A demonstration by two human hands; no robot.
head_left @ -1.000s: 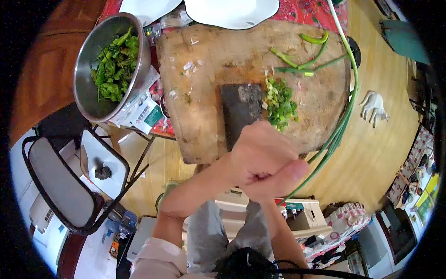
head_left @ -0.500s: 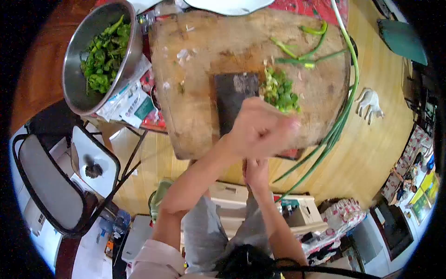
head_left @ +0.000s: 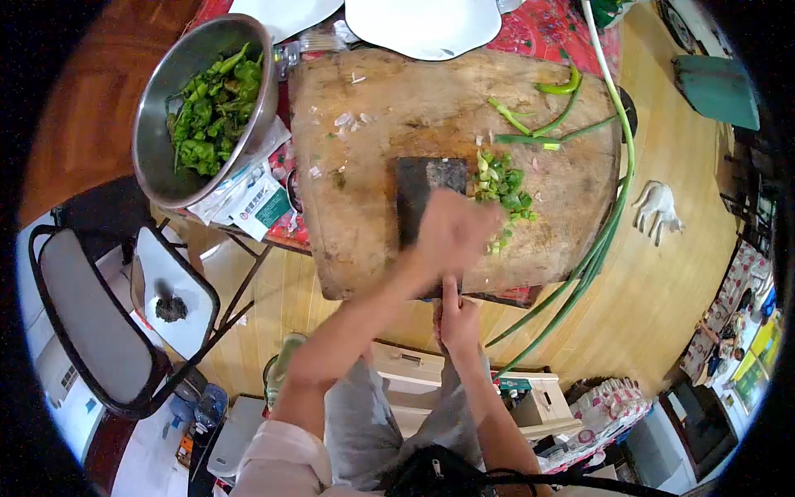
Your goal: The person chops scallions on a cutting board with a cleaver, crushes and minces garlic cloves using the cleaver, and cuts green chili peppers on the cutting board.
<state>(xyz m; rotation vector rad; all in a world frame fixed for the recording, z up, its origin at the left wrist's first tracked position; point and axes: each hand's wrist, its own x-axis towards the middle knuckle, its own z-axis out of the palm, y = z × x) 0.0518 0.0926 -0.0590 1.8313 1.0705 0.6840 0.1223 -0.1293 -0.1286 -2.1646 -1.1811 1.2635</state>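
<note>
A worn wooden board (head_left: 352, 215) lay on a red-covered table (head_left: 538, 37). The right hand (head_left: 460, 323) gripped a dark cleaver (head_left: 418, 186) near the board's edge — the left hand (head_left: 460, 228), blurred, was over its blade. Chopped scallions (head_left: 503, 180) sat just beside; a metal bowl (head_left: 153, 137) of green peppers (head_left: 215, 108) stood left.

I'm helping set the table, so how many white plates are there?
2. One white plate is near the metal bowl; the other white plate is further right, beyond the wooden board. The picture's top edge cuts both off, so more may be hidden.
</note>
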